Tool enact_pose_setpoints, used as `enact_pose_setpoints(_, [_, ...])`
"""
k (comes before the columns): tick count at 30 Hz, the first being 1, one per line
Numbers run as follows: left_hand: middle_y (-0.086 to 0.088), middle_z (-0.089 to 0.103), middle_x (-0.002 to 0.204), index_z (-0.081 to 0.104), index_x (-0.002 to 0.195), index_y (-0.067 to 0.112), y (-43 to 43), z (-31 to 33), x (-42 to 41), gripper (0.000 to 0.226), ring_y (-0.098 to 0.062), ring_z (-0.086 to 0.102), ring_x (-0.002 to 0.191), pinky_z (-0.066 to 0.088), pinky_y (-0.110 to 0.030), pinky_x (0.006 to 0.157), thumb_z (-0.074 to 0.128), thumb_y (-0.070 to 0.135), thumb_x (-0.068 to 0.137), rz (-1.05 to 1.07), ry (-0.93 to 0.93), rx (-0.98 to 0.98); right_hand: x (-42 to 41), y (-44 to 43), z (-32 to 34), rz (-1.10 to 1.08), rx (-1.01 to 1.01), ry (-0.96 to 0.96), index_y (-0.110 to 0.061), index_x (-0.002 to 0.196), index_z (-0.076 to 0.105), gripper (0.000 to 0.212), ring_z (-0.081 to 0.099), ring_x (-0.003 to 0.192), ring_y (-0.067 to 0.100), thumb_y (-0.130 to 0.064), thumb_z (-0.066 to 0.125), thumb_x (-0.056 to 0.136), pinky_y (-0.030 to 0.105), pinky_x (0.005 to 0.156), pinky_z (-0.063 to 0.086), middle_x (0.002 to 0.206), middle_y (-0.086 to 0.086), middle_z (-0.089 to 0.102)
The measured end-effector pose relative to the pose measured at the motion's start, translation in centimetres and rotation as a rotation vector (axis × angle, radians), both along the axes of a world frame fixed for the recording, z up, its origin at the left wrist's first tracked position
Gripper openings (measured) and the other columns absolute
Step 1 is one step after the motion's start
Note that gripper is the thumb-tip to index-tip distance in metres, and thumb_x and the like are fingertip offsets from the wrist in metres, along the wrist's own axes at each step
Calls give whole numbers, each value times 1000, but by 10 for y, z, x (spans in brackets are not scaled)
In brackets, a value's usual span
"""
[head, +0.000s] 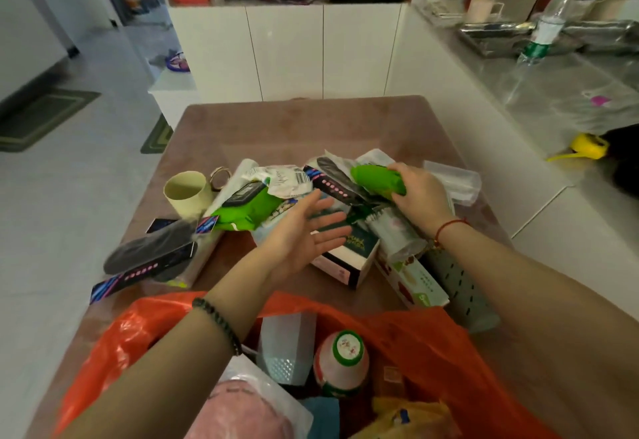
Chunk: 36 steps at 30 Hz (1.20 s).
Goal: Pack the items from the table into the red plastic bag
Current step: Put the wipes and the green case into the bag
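Your right hand (420,193) curls its fingers over one end of a bright green soft plastic packet (378,179) and holds it just above the heap of goods, with the free end pointing away toward your left. Your left hand (304,227) is spread wide, palm turned up, fingers straight and holding nothing; it hovers just beside the right hand and below the packet. Under its fingertips lies a dark green and white cardboard box (349,252). Just to the outside of your left hand a second green pouch (249,210) rests with a black device on it, and farther out that way stands a cream round cup (188,191). A black pair of insoles in clear wrapping (152,252) lies outside your left forearm. The red plastic bag (432,342) gapes open beneath both forearms, nearer to you than either hand, and already holds a pink bottle with a green-rimmed cap (342,359) and a translucent white box (287,345). All this sits on the brown table (311,127).
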<state>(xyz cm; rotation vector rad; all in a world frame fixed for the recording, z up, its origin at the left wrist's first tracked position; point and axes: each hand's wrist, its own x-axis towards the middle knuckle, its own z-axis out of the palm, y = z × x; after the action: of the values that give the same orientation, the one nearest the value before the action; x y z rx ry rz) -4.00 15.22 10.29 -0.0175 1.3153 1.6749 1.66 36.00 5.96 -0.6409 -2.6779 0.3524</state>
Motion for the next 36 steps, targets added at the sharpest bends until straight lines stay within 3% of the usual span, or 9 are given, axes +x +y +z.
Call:
enact_pose_setpoints(6, [-21,55,121,35,138,9,-8,23,11,58,-33,60,97,48,-42,86,46,40,91,30,-128,188,27,-24,58,49,-99,375,-11,115,61,40,60,101,25,-6,69,76,26,86,43,110,13,66])
enact_pose_setpoints(11, [-18,56,123,30,142,19,-27,55,28,90,-32,63,99,55,-50,78,56,61,67,-22,-95,392,80,-104,107,459,190,687,-11,104,56,34,57,105,15,-5,71,74,26,94,46,109,3,62])
enact_pose_setpoints(14, [-12,64,118,51,129,12,-54,67,40,71,-23,63,96,56,-37,79,52,52,70,-6,-32,430,104,-146,106,606,266,546,-16,105,54,20,53,115,18,-14,60,86,42,108,35,117,0,59])
enact_pose_setpoints(16, [-7,71,99,62,113,13,-76,61,47,53,-18,68,85,57,-31,72,53,41,69,11,-4,425,114,-166,102,584,198,352,-23,115,52,29,42,127,16,-28,58,86,44,114,21,129,-2,53])
enact_pose_setpoints(20, [-7,74,98,64,106,15,-122,37,58,40,-20,71,87,57,-37,75,51,33,72,97,46,371,134,-203,92,481,-324,10,-51,129,32,67,5,142,-1,-62,59,68,35,116,12,150,-24,14])
enact_pose_setpoints(25, [-8,74,99,64,106,16,-174,2,69,43,-22,71,87,60,-37,71,54,36,69,102,5,248,127,-249,69,300,-867,19,-48,127,35,75,49,118,0,-71,62,61,34,95,50,129,-23,44])
enact_pose_setpoints(29, [-12,69,109,60,116,12,-195,-28,64,51,-24,69,89,59,-33,71,56,35,71,98,44,83,106,-256,33,267,-1074,-226,-30,127,42,94,62,104,7,-60,78,45,36,90,53,117,-12,60])
enact_pose_setpoints(32, [-12,67,114,57,113,14,-207,-46,55,31,-14,68,91,57,-29,80,59,25,84,96,333,-99,104,-257,8,277,-1078,-193,-26,121,48,74,65,98,6,-34,84,56,34,87,55,111,-10,64])
enact_pose_setpoints(36, [14,57,107,39,127,16,-225,-48,42,53,13,59,92,47,-6,79,66,16,81,178,911,-277,108,-249,2,292,-815,-248,-29,125,42,72,61,96,2,-25,82,65,28,84,55,105,-17,59])
